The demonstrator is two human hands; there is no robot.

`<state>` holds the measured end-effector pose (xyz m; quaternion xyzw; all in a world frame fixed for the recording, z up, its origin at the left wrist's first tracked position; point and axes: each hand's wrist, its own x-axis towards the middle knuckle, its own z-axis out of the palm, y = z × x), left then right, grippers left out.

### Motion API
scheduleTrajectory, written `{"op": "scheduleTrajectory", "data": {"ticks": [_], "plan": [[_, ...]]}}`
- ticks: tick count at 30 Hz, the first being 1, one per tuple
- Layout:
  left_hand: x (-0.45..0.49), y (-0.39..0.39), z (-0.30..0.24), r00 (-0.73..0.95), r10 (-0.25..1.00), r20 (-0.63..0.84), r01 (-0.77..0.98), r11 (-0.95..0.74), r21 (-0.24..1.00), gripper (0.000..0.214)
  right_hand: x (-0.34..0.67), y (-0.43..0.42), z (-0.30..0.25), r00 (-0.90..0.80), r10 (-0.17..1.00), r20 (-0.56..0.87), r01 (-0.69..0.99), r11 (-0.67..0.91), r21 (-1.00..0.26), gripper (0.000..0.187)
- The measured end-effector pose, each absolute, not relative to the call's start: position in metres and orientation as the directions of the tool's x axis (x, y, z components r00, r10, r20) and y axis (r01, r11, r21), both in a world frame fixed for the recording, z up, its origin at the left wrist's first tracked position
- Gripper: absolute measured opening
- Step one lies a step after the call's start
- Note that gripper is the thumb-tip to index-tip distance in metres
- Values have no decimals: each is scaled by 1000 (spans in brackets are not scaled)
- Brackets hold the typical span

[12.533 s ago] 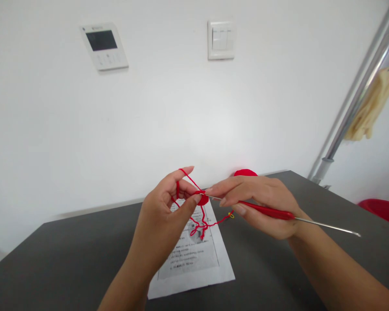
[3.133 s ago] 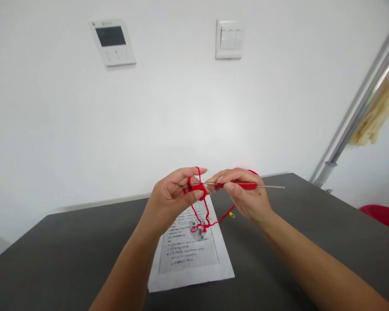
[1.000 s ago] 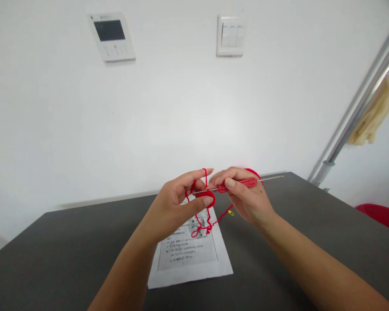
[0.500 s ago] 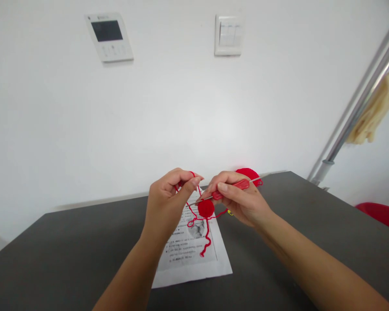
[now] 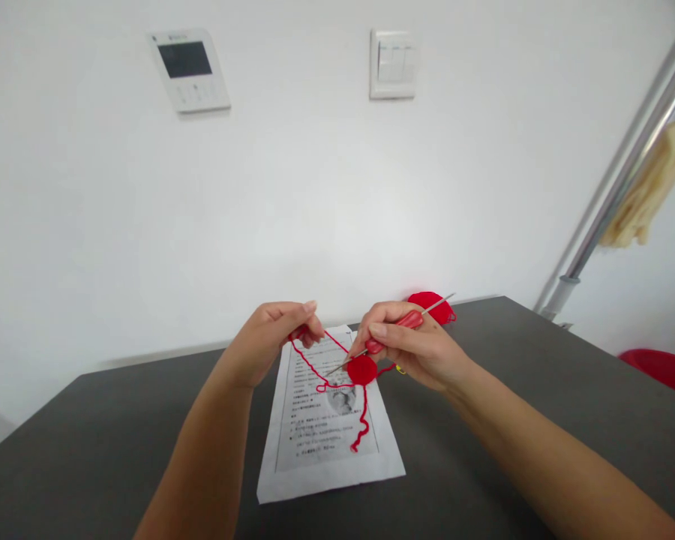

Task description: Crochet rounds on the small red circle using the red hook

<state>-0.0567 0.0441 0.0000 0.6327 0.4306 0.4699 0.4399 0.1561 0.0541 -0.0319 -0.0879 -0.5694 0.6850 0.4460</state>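
My right hand point(image 5: 408, 345) is closed round the red handle of a crochet hook point(image 5: 394, 331); one thin metal end points down to the left, the other up to the right. Just below its fingertips hangs a small round red crochet piece point(image 5: 362, 370), which the fingers seem to hold too. A loose red tail point(image 5: 364, 420) dangles from the piece over the paper. Left of it, my left hand point(image 5: 278, 334) is closed on red yarn point(image 5: 336, 341), which runs taut across to the hook and piece. Another strand sags below with a small loop.
A printed sheet point(image 5: 331, 484) lies on the dark table point(image 5: 118, 435) under the hands. Behind my right hand sits a red yarn ball point(image 5: 430, 306). A small yellow item point(image 5: 400, 369) shows beside that hand. A metal pole point(image 5: 613, 202) and red seat point(image 5: 661, 371) are at right.
My left hand has moved left, away from the crochet piece, drawing the yarn out straighter. The hook has tilted more steeply, and the piece has shifted slightly down and right.
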Motion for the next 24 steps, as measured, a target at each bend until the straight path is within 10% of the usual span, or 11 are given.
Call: {"op": "scheduleTrajectory", "data": {"ticks": [11,16,24], "plan": [[-72,55,-9,-194,926,323,521,-182,834,19,170,71,-35,-588,701,404,-407,176,-896,24],[-24,36,-10,323,917,235,-198,-178,964,48,172,68,-33,-563,691,453,-413,240,-879,24],[-14,29,-8,351,920,176,-501,25,865,49,177,69,-31,-536,656,531,-458,302,-836,21]]}}
